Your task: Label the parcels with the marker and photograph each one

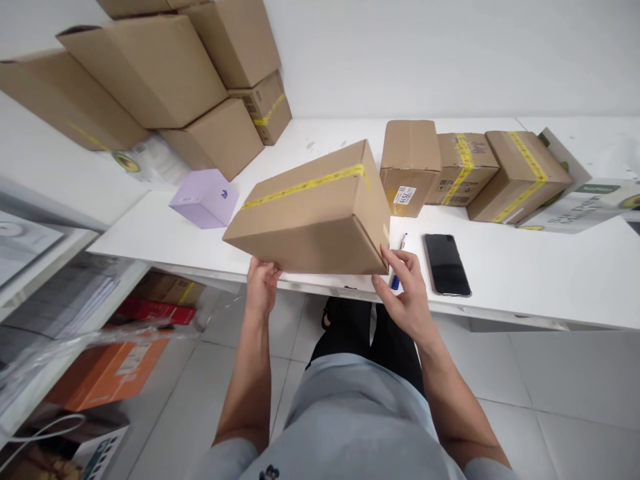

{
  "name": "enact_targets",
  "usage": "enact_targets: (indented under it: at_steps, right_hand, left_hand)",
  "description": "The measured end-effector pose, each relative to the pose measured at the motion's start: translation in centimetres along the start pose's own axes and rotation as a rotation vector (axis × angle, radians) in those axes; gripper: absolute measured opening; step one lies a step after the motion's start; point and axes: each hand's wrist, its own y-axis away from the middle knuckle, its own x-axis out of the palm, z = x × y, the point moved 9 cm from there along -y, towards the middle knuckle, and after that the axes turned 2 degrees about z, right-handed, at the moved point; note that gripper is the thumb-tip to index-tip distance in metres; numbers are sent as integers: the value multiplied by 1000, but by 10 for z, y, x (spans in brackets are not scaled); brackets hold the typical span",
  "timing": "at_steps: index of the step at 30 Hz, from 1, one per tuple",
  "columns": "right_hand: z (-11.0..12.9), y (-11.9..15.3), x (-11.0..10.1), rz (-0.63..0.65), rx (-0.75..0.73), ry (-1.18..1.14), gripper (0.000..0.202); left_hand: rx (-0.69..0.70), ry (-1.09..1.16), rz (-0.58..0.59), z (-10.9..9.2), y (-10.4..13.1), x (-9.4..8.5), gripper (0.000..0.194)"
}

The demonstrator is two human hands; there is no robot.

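Observation:
A brown cardboard box (313,213) with yellow tape along its top is between my hands at the front of the white table (530,273). My left hand (262,285) grips its lower near edge on the left, with the fingertips partly hidden beneath it. At the near right corner, my right hand (406,288) holds the box between thumb and fingers. A marker pen (396,281) with a blue end lies by my right hand, which partly covers it. Just right of that hand lies a black phone (447,265).
A lilac box (206,198) stands left of the held box. Stacked cartons (150,70) rise behind it. Several taped boxes (517,175) line the table's back right, beside a printed bag (585,205). At lower left, shelves hold an orange box (113,367).

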Motion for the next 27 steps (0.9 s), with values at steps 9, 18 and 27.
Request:
enact_targets:
  at_steps: [9, 18, 27]
  right_hand:
    - [50, -38, -24, -223, -305, 123, 50]
    - [65, -95, -31, -90, -488, 113, 38]
    - [49, -88, -25, -64, -399, 27, 45]
  left_hand:
    - [-194, 145, 68, 34, 10, 46, 45]
    - [-193, -748, 502, 9, 67, 70, 40]
    - [1282, -1071, -109, -206, 85, 109, 33]
